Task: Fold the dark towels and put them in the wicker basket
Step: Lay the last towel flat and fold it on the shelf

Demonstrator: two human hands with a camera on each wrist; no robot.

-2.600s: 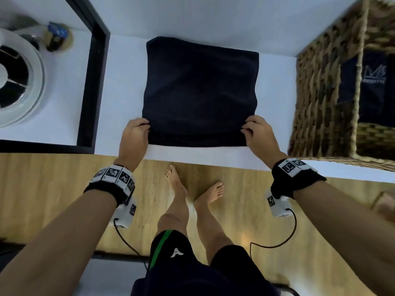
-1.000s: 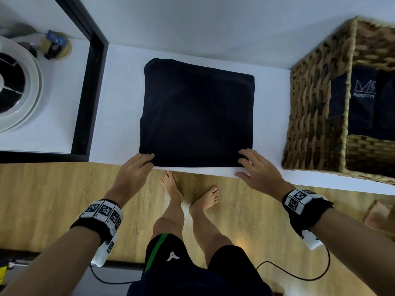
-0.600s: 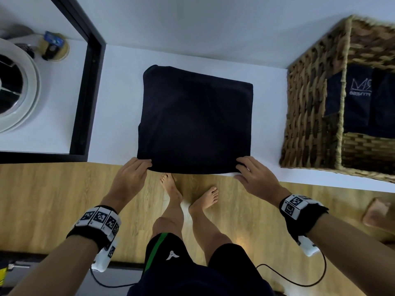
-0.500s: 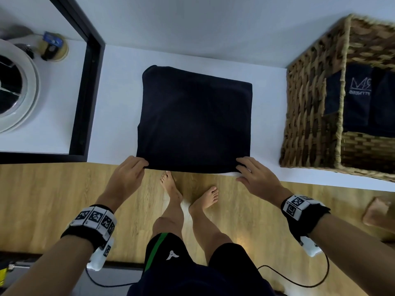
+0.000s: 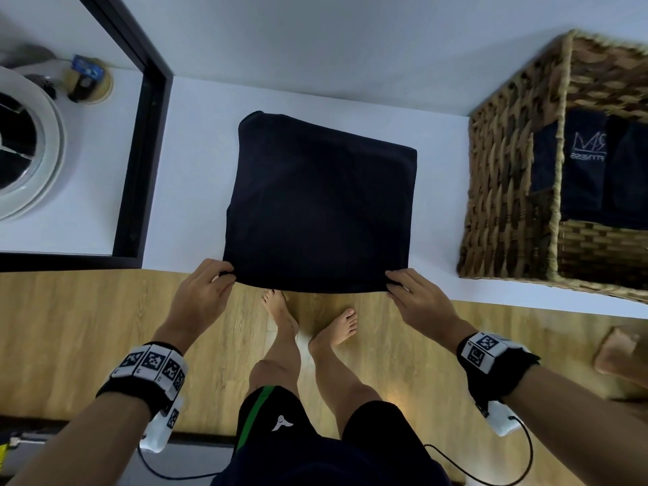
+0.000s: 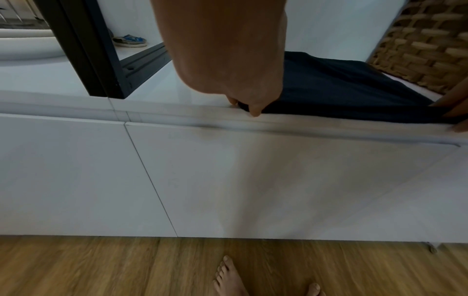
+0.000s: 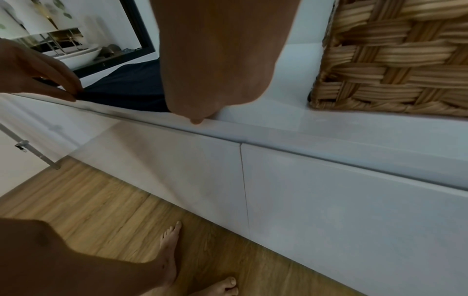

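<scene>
The dark towel lies flat on the white counter, its near edge overhanging. Its near corners are pinched by the left hand and right hand. The wicker basket stands beside the right hand.

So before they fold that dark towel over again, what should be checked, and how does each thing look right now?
1. Left hand pinches the near-left corner of the dark towel: ok.
2. Right hand has the near-right corner: fingers lie on it, but a real pinch cannot be told.
3. Towel lies flat and roughly square on the white counter: ok.
4. Near edge sits on the counter: not ok, it overhangs slightly.
5. Space beyond the towel for the fold: ok.
6. Room in the wicker basket: cannot tell, folded towels already stand inside.
</scene>
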